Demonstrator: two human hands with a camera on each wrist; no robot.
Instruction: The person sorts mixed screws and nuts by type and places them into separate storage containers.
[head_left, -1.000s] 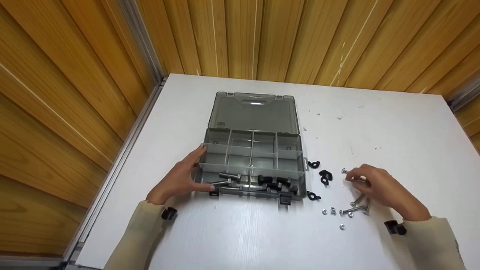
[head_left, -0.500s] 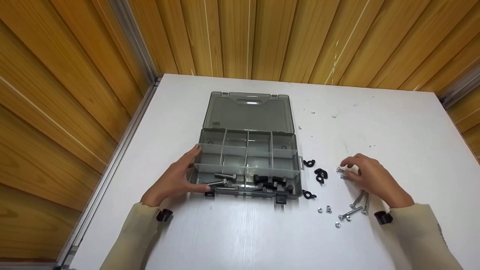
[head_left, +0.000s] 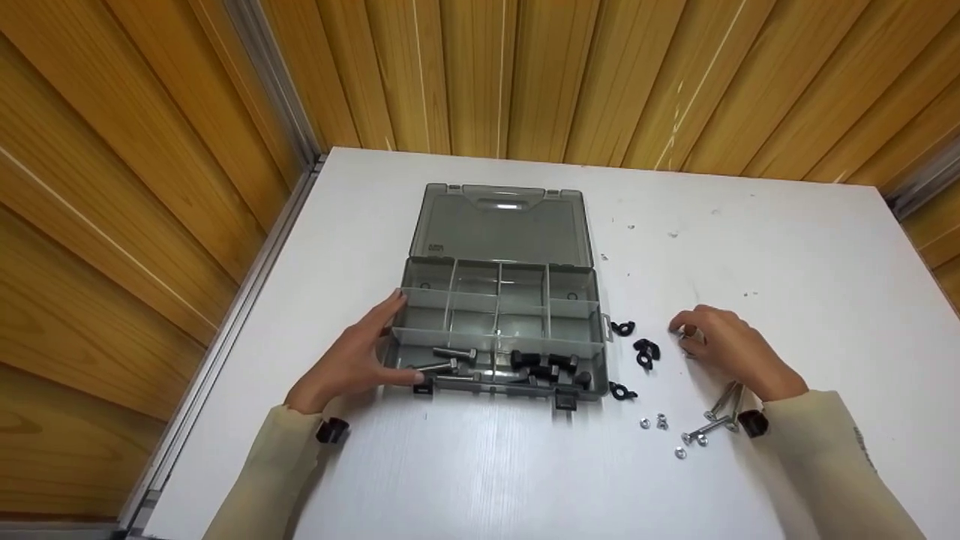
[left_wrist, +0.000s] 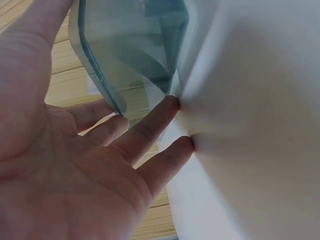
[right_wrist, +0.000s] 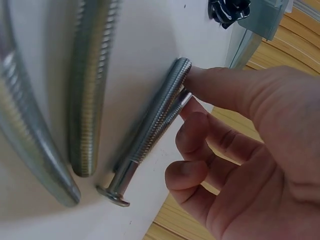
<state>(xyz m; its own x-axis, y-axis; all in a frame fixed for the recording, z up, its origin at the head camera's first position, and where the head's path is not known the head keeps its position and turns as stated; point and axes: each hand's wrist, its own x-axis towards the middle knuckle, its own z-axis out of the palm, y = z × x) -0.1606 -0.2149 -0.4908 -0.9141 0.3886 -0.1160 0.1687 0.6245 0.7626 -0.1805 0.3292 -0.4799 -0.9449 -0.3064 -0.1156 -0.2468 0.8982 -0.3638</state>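
Note:
A grey see-through compartment box point(head_left: 472, 319) lies with its lid open. Silver bolts point(head_left: 456, 353) and black bolts point(head_left: 544, 371) sit in its front compartments. My left hand point(head_left: 349, 367) spans the box's left side, thumb at the front edge and fingers fairly straight; in the left wrist view its fingertips point(left_wrist: 185, 145) meet the table beside the box wall. Right of the box, my right hand point(head_left: 731, 349) pinches silver bolts point(right_wrist: 155, 120) by their threaded ends between thumb and index finger. The other fingers are curled. In the head view that hand mostly hides them.
Black wing nuts point(head_left: 646, 354) lie right of the box. Nearer the front are more silver bolts point(head_left: 709, 429) and small silver nuts point(head_left: 661, 421) on the white table point(head_left: 480, 480). Wooden panels point(head_left: 570, 82) stand behind and to the left.
My right hand has moved slightly left and away from me, and its fingers have closed in on the bolts. The left hand stays at the box; the head view has shifted a little.

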